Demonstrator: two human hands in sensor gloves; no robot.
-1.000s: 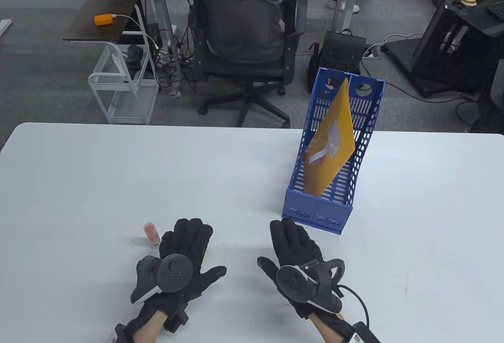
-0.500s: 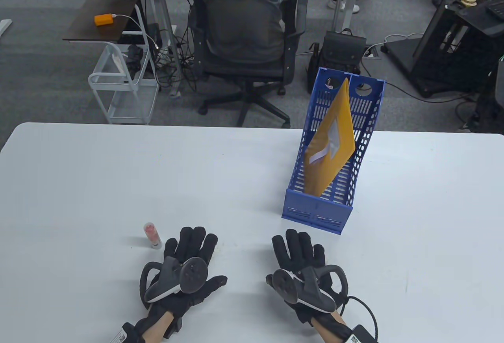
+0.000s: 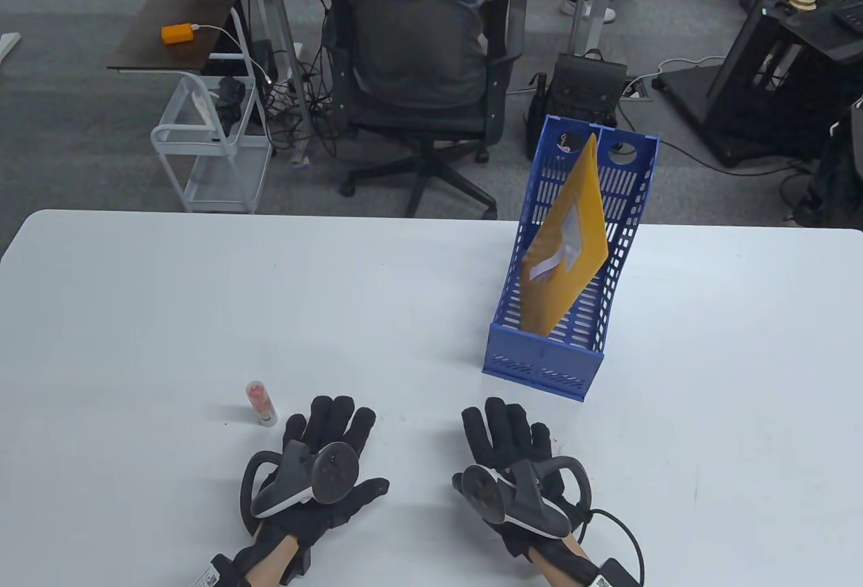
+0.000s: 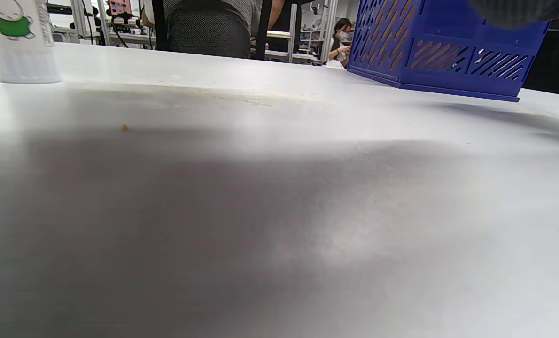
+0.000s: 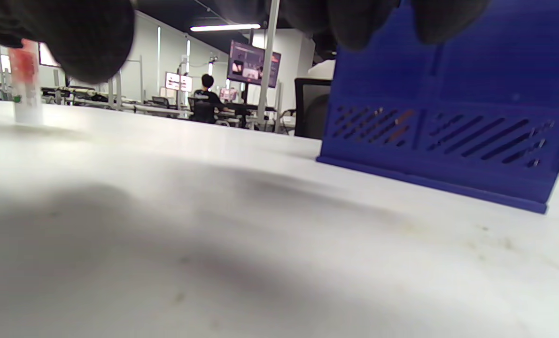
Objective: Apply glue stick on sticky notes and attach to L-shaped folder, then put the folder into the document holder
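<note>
At the far left stands the glue stick [image 3: 261,404], upright on the white table [image 3: 168,317], its reddish cap on top; in my left wrist view its white body with a small green cartoon figure [image 4: 19,40] sits at the top left corner. It is just beside my left hand [image 3: 323,472], up and to the left of my fingertips, not touching them.

My left hand lies palm down on the table with fingers straight and slightly spread, thumb out to the side, holding nothing. The tracker sits on its back.

My right hand [image 3: 516,472] lies near it, apart from it, also flat and palm down, fingers straight and together, gripping nothing. In the right wrist view my dark fingertips [image 5: 73,37] hang in from the top edge above the bare tabletop.

Further right and beyond my right hand stands the blue document holder [image 3: 543,361], its low front wall facing me, near my fingertips but clear of them. The yellow folder [image 3: 573,236] stands inside it, leaning, its top corner rising above the tall back wall. A white note [image 3: 559,257] shows on the folder's face.
</note>
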